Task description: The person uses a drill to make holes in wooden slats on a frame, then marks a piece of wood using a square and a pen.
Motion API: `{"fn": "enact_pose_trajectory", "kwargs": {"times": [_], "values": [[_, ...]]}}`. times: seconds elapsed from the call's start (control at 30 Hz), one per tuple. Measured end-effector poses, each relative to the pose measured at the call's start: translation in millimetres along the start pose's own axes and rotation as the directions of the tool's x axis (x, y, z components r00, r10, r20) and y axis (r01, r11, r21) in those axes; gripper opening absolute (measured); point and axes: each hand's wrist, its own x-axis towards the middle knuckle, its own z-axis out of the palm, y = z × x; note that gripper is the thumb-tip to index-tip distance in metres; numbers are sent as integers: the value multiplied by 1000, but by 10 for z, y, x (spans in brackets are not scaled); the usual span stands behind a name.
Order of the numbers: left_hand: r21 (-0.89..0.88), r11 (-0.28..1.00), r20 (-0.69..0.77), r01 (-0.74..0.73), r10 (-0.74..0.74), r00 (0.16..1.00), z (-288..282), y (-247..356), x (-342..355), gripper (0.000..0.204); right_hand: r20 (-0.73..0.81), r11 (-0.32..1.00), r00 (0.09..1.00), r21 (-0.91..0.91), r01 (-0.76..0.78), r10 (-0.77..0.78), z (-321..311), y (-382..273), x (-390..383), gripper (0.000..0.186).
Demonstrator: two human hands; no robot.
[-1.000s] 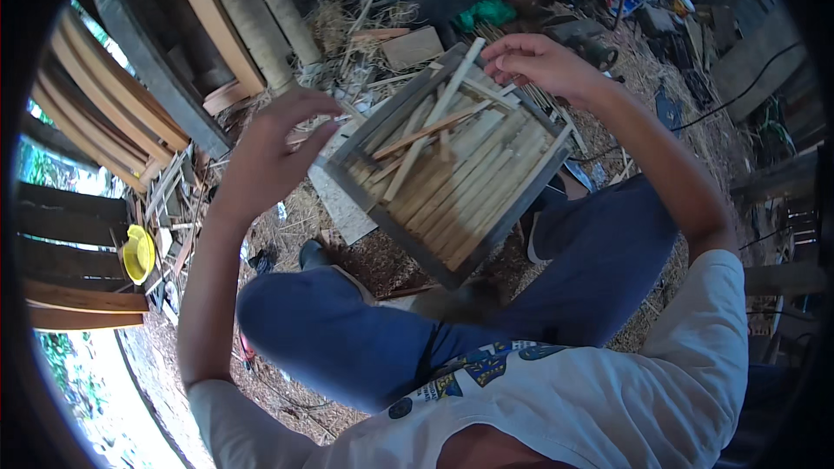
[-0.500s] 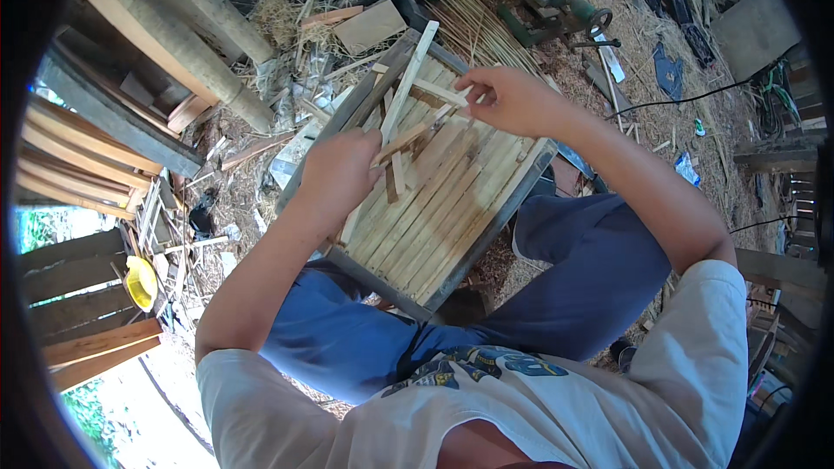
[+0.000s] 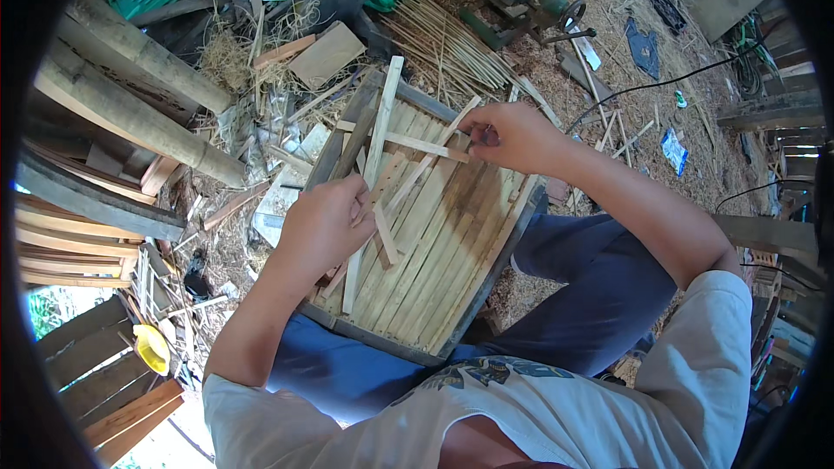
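My left hand point(image 3: 323, 219) is closed on a short light wooden strip point(image 3: 387, 177) with small dark holes along it, held tilted above a slatted wooden panel point(image 3: 439, 247). My right hand point(image 3: 514, 135) is over the panel's far right part, fingers curled together in a pinch; whatever sits between them is too small to make out. Just below those fingers ends a pale crosswise strip point(image 3: 417, 146). Several loose strips lie across the panel: a long pale one point(image 3: 383, 126) at the far left, and a short one point(image 3: 386, 234) beside my left hand.
Dark-edged, the panel rests by my knees. Beyond it lie a bundle of thin sticks point(image 3: 447, 43), a flat board point(image 3: 327, 56) and a green metal vise-like tool point(image 3: 543, 4). Bamboo poles point(image 3: 156, 122) stand left. A black cable point(image 3: 660, 84) crosses the shavings-strewn ground at right.
The view has shifted, so the panel appears lower. My hands have moved apart, and the strip with holes in my left hand points more steeply away, its end clear of my right fingers.
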Motion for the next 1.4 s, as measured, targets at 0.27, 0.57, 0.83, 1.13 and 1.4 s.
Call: {"fn": "enact_pose_trajectory", "kwargs": {"times": [0.27,0.57,0.83,1.13,1.4], "values": [[-370,929,-132,13,-67,989,140,244,-25,25,-139,991,982,-45,125,-130,-68,216,188,34],[-480,877,-243,0,-133,961,386,169,-9,21,38,954,956,-63,293,-291,136,106,39,31],[-533,833,-320,-147,-37,947,640,197,63,29,50,988,989,-53,144,-141,13,317,14,35],[-336,913,-280,-230,136,950,688,201,42,47,-129,945,958,-242,221,-257,60,449,49,59],[-212,962,-266,-172,113,957,592,271,2,47,-155,957,960,-214,196,-232,13,467,34,54]]}}
